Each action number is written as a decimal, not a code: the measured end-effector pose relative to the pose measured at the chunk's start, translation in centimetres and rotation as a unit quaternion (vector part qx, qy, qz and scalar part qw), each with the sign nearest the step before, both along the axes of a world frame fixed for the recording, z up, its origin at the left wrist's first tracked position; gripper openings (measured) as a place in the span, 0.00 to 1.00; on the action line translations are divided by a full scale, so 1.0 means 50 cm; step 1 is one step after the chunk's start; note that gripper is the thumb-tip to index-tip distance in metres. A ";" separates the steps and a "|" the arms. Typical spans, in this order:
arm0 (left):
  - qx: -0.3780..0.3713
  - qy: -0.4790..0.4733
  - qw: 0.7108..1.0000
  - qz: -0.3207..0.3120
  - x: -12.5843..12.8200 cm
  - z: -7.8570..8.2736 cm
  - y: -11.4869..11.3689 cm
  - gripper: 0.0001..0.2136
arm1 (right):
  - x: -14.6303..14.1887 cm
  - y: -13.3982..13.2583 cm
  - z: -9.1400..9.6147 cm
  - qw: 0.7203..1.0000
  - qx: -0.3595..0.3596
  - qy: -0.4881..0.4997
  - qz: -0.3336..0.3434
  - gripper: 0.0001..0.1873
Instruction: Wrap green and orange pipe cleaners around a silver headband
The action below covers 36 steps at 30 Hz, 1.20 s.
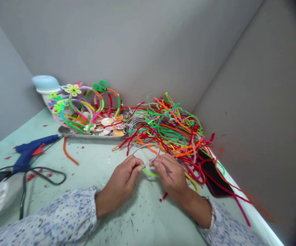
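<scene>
Over the table's middle, a thin grey wire hoop runs between my two hands. My left hand is closed, its thumb and forefinger pinching one end of the hoop together with the tip of a lime-green pipe cleaner. That pipe cleaner curves below the wire toward my right hand. With thumb and fingers pressed together, the right hand grips the hoop's other side. Its palm hides where the green strand ends. Just behind both hands lies a tangled heap of coloured pipe cleaners, with several bare wire hoops beside it.
A metal tray at the back holds seashells and finished fuzzy headbands. Behind it stands a white bottle with a blue cap. A blue glue gun with a black cord lies left. A dark phone lies right, partly under strands.
</scene>
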<state>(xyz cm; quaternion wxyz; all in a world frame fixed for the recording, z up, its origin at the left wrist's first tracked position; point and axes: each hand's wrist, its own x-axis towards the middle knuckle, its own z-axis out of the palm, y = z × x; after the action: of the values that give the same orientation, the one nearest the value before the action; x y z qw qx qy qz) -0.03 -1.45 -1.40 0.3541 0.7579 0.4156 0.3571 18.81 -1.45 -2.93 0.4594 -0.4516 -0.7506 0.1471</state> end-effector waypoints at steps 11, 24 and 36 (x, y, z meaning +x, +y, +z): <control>0.004 0.042 0.999 -0.020 0.001 -0.004 0.003 0.10 | 0.000 0.008 0.000 0.975 -0.169 0.137 -0.030 0.17; -0.011 0.025 0.999 -0.025 -0.004 0.003 -0.001 0.09 | 0.003 0.009 -0.009 0.986 -0.096 0.136 -0.010 0.11; 0.077 0.030 0.996 0.014 -0.002 -0.008 0.004 0.07 | 0.000 0.008 -0.005 0.987 -0.106 0.122 -0.021 0.07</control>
<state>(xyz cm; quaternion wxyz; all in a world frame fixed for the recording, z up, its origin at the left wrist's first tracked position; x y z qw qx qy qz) -0.12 -1.26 -1.80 0.2772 0.7875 0.4077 0.3698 18.82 -1.06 -3.17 0.5003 -0.4919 -0.6593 0.2703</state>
